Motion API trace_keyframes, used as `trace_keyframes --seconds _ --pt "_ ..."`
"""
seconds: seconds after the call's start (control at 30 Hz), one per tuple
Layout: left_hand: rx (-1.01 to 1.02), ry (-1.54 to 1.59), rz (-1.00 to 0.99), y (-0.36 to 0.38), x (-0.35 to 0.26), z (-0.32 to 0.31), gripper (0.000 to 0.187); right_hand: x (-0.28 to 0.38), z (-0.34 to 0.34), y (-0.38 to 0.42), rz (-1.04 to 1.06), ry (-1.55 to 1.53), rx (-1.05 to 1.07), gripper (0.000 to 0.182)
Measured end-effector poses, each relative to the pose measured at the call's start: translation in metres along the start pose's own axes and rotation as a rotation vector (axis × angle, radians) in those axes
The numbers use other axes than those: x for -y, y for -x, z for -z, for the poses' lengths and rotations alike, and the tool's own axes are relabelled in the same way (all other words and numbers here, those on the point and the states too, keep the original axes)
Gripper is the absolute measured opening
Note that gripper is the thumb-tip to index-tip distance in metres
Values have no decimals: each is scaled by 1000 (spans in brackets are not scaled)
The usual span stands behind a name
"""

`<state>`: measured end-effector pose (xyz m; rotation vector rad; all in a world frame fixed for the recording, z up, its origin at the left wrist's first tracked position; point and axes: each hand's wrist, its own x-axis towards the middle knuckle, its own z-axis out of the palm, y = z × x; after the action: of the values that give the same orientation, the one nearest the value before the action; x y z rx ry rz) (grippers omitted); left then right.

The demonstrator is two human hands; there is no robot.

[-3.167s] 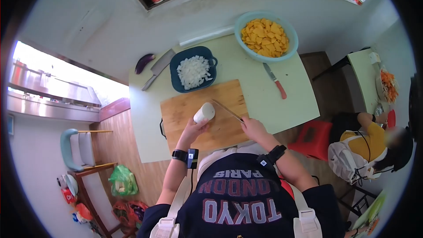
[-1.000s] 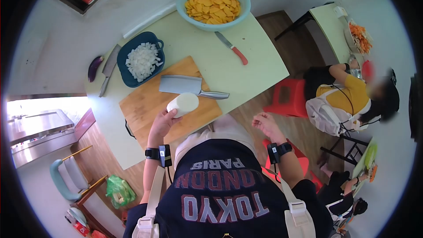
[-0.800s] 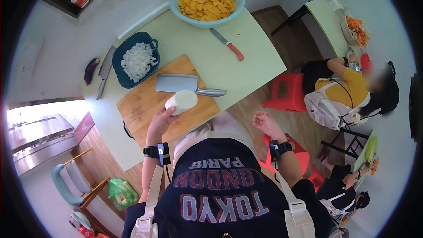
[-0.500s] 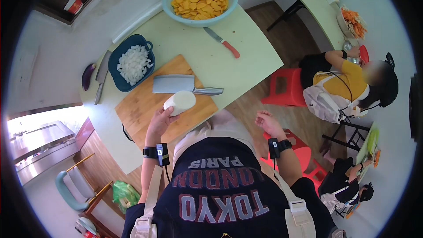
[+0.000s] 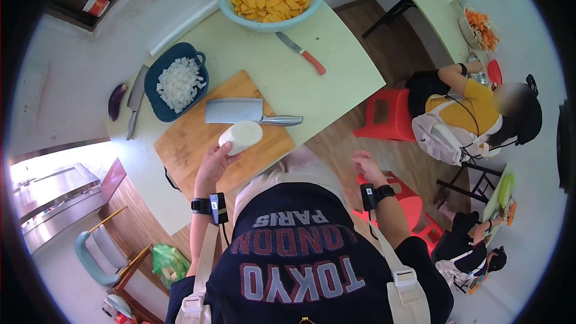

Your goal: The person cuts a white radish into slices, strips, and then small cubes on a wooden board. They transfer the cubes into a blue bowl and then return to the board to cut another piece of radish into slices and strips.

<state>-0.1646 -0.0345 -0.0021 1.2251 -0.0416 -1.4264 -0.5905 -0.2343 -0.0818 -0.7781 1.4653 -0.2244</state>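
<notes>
My left hand (image 5: 215, 162) grips a thick, peeled piece of white radish (image 5: 242, 137), its flat cut end facing up and right, above the near part of the wooden cutting board (image 5: 186, 138). Behind the radish, a cleaver (image 5: 234, 110) lies flat across the board, its metal handle pointing right. My right hand (image 5: 367, 165) hangs beyond the table edge, near the red stools, with loosely curled fingers and nothing in it. White diced pieces (image 5: 180, 83) fill part of a dark blue basket (image 5: 157, 101) at the board's far left.
A light-blue basin (image 5: 225, 9) of orange slices stands at the back. A red-handled knife (image 5: 312, 62) lies on the table (image 5: 336, 78). Another knife (image 5: 137, 96) and an eggplant (image 5: 117, 102) are at left. Two people sit at right, one near a red stool (image 5: 384, 114).
The view has shifted slightly, moving the table and its things a little up and left. The radish stays in my left hand; my right hand remains off the table.
</notes>
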Motion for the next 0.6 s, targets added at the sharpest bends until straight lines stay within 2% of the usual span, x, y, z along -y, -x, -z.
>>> trace_keyframes --seconds 0.07,0.3,0.37,0.43,0.5,0.57,0.6 --pt "-5 2 9 0 1 1 46 -8 6 -5 -42 65 -73 34" --pt "-24 -5 15 -1 4 0 48 -1 6 1 -43 29 -20 33" --pt "-53 37 35 5 3 -2 48 21 -15 20 95 112 -51 32" --pt "-91 76 39 8 4 4 48 26 -22 9 160 223 12 30" --pt "-181 93 155 7 9 17 49 34 -39 -6 230 330 79 28" --pt "-268 83 116 12 6 15 49 59 -61 -7 521 554 141 24" --pt "-263 114 124 13 5 18 50 80 -76 2 529 555 158 24"
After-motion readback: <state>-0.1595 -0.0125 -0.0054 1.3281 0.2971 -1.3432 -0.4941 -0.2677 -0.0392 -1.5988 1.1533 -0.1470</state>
